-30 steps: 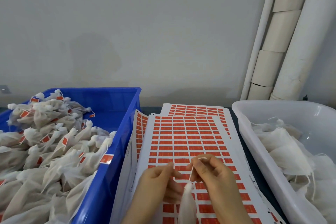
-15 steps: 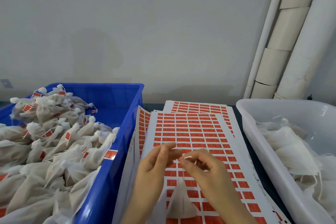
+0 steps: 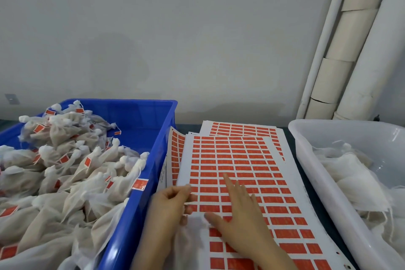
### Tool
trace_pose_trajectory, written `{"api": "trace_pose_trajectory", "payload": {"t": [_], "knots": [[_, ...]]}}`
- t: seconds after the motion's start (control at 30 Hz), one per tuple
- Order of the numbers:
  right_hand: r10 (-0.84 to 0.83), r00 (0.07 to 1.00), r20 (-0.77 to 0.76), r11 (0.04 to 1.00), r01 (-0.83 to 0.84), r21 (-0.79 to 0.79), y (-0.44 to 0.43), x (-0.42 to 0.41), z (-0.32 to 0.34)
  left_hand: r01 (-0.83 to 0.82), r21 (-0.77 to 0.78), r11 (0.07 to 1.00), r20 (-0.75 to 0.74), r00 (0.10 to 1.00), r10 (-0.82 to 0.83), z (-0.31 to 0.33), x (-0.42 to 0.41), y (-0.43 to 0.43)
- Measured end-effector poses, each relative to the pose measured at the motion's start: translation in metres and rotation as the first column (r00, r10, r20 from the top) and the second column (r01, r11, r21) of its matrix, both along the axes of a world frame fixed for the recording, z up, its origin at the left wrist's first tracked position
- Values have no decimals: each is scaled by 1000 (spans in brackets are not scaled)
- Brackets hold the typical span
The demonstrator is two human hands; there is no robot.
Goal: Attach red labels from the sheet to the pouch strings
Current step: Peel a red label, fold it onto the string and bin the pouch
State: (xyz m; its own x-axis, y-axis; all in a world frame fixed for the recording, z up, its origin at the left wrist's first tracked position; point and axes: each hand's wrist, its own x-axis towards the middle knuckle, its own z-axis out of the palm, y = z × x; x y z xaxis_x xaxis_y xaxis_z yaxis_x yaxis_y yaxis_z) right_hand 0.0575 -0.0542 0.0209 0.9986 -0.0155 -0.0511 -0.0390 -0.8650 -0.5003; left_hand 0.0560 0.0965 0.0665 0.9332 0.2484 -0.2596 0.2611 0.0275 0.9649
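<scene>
A stack of white sheets (image 3: 241, 160) printed with rows of red labels lies on the table between two bins. My right hand (image 3: 238, 217) rests flat on the top sheet, its index finger stretched forward and touching a red label (image 3: 229, 181). Just left of it, my left hand (image 3: 171, 210) has its fingers curled and holds the top of a white mesh pouch (image 3: 192, 239) that lies on the sheet's near left corner. I cannot make out the pouch's string.
A blue bin (image 3: 153, 138) on the left is heaped with pouches carrying red labels. A translucent white bin (image 3: 306, 160) on the right holds pouches with no labels showing. Pale pipes (image 3: 350, 61) run up the grey wall at the back right.
Both hands pinched the pouch's string above the sheet. My right hand has let go and reached forward flat onto the labels; my left hand has dropped to the sheet with the pouch.
</scene>
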Motion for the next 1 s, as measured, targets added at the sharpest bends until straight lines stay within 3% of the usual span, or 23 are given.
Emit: {"api": "trace_pose_trajectory", "payload": {"t": [0.07, 0.2, 0.33, 0.5, 0.63, 0.8, 1.0], "knots": [[2, 1000, -19, 998, -3, -70, -8, 0, -6, -38, 116, 992, -51, 998, 45, -7, 4, 4], [-36, 999, -20, 998, 35, -49, -18, 1, -6, 22, 325, 945, -70, 998, 1, -16, 4, -4], [-46, 999, -6, 998, 46, -30, -19, -1, -7, 21, 317, 948, -64, 998, 0, -15, 3, -6], [-81, 996, -27, 997, 81, 11, -21, -3, -4, 0, 195, 981, -73, 997, 15, -9, 2, -4], [-98, 995, -6, 991, 98, 92, -24, -4, -1, 99, 109, 989, -105, 991, -88, -5, -2, -2], [-204, 974, 98, 946, 170, 275, -19, -9, 10, 200, 146, 969, -124, 975, -182, -9, -4, 2], [-116, 987, 114, 940, 72, 333, 1, -20, 19, 230, 186, 955, -66, 973, -221, -7, -7, 1]]}}
